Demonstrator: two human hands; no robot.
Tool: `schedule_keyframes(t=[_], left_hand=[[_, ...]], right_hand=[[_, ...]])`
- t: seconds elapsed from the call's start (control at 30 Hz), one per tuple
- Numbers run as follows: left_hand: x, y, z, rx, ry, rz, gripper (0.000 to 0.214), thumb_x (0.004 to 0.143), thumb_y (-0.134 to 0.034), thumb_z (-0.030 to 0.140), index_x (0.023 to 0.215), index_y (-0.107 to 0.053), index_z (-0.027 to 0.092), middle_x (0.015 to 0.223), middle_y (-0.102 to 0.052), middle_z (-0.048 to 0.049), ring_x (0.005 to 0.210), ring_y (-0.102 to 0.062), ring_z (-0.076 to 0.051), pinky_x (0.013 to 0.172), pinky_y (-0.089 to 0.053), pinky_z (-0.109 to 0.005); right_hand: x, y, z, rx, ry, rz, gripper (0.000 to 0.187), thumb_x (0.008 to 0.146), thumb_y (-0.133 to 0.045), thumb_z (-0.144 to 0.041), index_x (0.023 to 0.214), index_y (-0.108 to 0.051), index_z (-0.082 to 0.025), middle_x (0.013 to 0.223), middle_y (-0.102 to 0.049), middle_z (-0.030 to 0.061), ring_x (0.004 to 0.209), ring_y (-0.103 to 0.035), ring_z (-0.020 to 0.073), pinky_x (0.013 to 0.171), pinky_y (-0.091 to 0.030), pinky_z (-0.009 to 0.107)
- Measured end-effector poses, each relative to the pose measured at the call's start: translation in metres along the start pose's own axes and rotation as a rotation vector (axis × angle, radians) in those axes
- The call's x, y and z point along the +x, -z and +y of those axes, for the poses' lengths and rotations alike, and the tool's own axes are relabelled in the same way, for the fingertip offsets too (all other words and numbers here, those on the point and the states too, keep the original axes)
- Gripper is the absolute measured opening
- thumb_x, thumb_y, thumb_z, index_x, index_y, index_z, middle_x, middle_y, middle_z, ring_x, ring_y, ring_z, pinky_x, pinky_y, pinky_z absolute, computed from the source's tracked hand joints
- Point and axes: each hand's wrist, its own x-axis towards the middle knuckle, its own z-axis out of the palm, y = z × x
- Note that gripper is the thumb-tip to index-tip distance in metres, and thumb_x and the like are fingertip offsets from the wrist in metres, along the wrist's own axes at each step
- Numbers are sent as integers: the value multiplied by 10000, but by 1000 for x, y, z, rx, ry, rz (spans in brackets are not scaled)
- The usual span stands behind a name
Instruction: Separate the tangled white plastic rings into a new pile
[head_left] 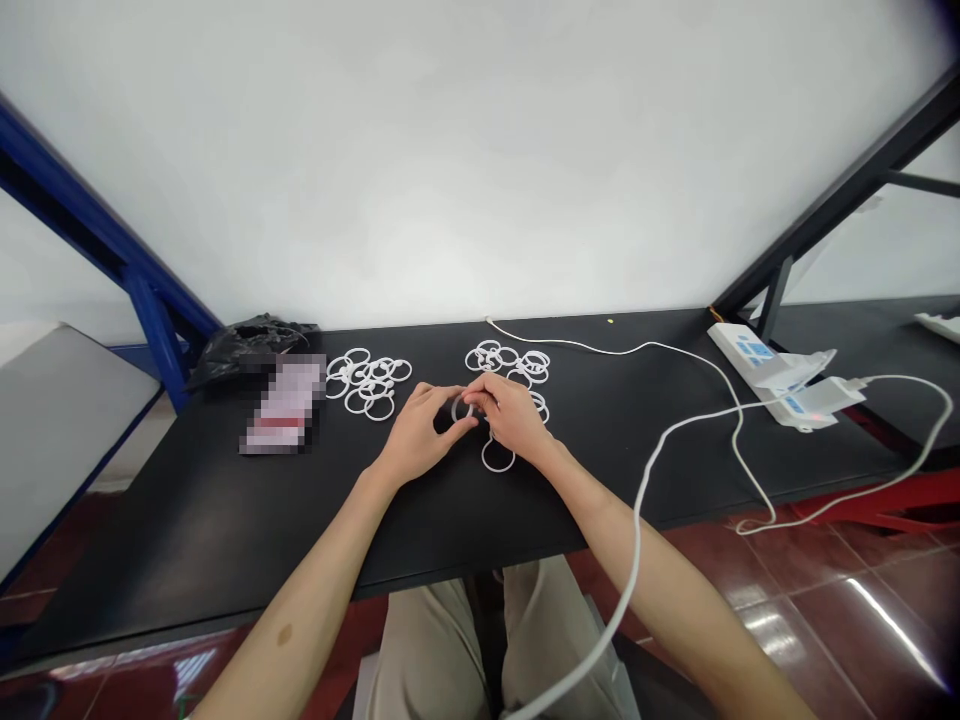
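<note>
My left hand [418, 432] & right hand [511, 415] meet fingertip to fingertip over the middle of the table [225, 500], fingers curled in, both pinching one small pale ring [463, 408]. Only part of its arc shows between my thumbs, the rest is behind my fingers, so I can't tell exactly how each finger grips it. A loose ring [498, 460] lies flat just under my right wrist, partly covered by it. The right heap of rings [514, 362] sits just beyond my right hand, w/ its near edge hidden by my knuckles. The left heap of rings [369, 380] lies apart, beyond my left hand. Next to that is a pink packet [285, 405], blurred out, nothing legible, & behind it a crumpled black bag [244, 345]. Table is matt black, pushed against a plain white wall. Blue frame [150, 300] at left, black beam [825, 200] at right, glossy red floor tiles [825, 590] below. A white cable [637, 480] trails across the table & off the front edge, cut off at the bottom. A white box [750, 352] at far right has blue labels, too small to read.
</note>
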Motion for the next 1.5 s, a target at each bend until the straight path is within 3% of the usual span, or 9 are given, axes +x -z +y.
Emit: schedule_keyframes(t=[0.17,0.27,0.43,0.6,0.77,0.93,1.1,1.4,1.5], left_hand=[[3,-1,2,16,-36,29,363,917,-610,417,1220,-610,218,1099,-694,-64,1043,-575,-243,918,-515,-417],[7,3,-6,105,-32,151,350,924,-595,389,1234,-593,228,1141,-683,-72,1071,-574,-258,984,-474,-448],[11,23,-40,347,238,418,398,905,-588,366,1249,-585,165,1216,-643,-137,1175,-523,-334,1029,-413,-507],[9,37,-63,432,469,422,439,883,-599,425,1242,-640,177,1251,-605,-191,1197,-454,-418,976,-395,-605],[9,37,-60,454,519,422,528,901,-562,470,1332,-593,168,1303,-572,-217,1203,-434,-458,954,-367,-653],[10,35,-50,455,442,443,434,929,-516,439,1247,-636,168,1261,-606,-197,1190,-446,-432,959,-376,-627],[10,21,-39,466,224,401,300,933,-512,345,1156,-656,205,1173,-643,-137,1139,-483,-376,957,-398,-559],[14,8,-29,357,-28,246,199,957,-496,284,1033,-667,216,993,-701,-64,1032,-539,-286,951,-451,-459],[14,8,-26,311,-43,210,180,954,-501,268,999,-667,216,964,-707,-57,1004,-545,-269,946,-463,-442]], right_hand=[[-1,1,2,-19,-47,12,137,961,-551,-264,926,-677,-224,849,-722,5,775,-654,146,747,-504,272],[0,6,8,-65,-105,52,224,954,-573,-347,1122,-660,-227,909,-720,20,783,-648,155,740,-519,284],[4,16,23,-285,-158,138,229,967,-537,-316,1111,-662,-189,960,-700,66,904,-624,208,845,-511,356],[4,18,32,-513,-123,147,234,966,-525,-291,1086,-677,-158,1042,-679,115,1049,-544,287,967,-460,449],[2,16,37,-614,-133,109,319,943,-566,-331,1186,-666,-150,1170,-648,151,1127,-510,326,996,-443,494],[1,15,40,-640,-157,68,357,934,-581,-349,1219,-667,-152,1163,-666,140,1153,-491,342,1013,-432,505],[7,14,35,-668,-94,78,381,934,-583,-323,1279,-630,-167,1211,-638,142,1151,-489,330,1014,-432,503],[13,5,32,-673,-42,-11,112,936,-583,-227,943,-689,-196,1007,-699,94,1053,-517,303,952,-444,468],[12,6,32,-675,-58,3,129,912,-629,-268,1010,-673,-197,1008,-686,99,1021,-518,304,922,-445,475]])
